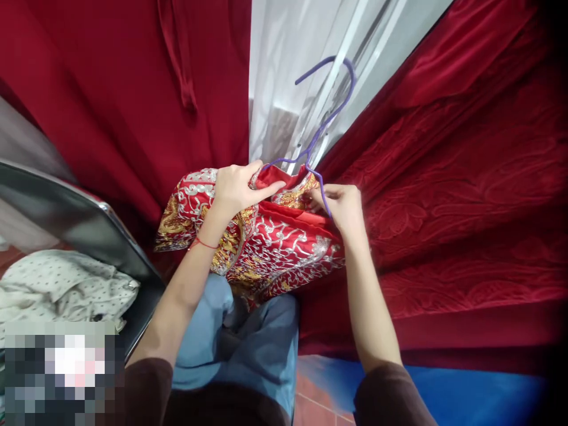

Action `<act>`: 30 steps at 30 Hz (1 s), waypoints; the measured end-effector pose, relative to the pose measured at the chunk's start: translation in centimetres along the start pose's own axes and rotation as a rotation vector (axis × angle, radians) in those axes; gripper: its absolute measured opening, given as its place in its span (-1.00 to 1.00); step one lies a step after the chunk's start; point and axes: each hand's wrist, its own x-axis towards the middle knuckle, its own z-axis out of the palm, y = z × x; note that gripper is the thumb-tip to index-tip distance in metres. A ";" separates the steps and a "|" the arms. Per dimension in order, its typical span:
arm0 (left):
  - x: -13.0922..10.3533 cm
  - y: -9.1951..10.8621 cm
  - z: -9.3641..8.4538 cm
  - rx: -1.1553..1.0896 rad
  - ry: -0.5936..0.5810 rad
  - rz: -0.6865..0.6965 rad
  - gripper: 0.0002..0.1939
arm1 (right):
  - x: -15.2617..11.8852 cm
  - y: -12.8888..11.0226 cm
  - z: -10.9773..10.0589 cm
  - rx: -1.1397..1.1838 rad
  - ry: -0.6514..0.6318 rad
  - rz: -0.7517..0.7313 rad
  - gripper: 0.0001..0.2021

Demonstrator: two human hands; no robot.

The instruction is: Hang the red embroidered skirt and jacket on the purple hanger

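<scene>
A red garment (288,242) with silver and gold embroidery hangs in front of me, with a purple hanger (314,142) partly inside its neck opening. My left hand (242,184) is closed on the garment's collar and shoulder at the left of the hanger, thumb pointing right. At the right side of the opening, my right hand (339,207) pinches the garment's edge beside the hanger's right arm; some of its fingertips are hidden behind the cloth and hanger. The hanger's hook stands free above the collar.
Dark red curtains (204,71) hang on both sides, with white sheer cloth (277,71) between them. A black chair (89,219) at the left holds dotted white cloth (66,284). Below right are a blue surface (465,390) and floor tiles (317,396).
</scene>
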 end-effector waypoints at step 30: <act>-2.3 2.9 -2.7 -0.002 0.028 0.227 -0.51 | 0.8 -1.1 0.2 -0.244 0.033 -0.014 -0.74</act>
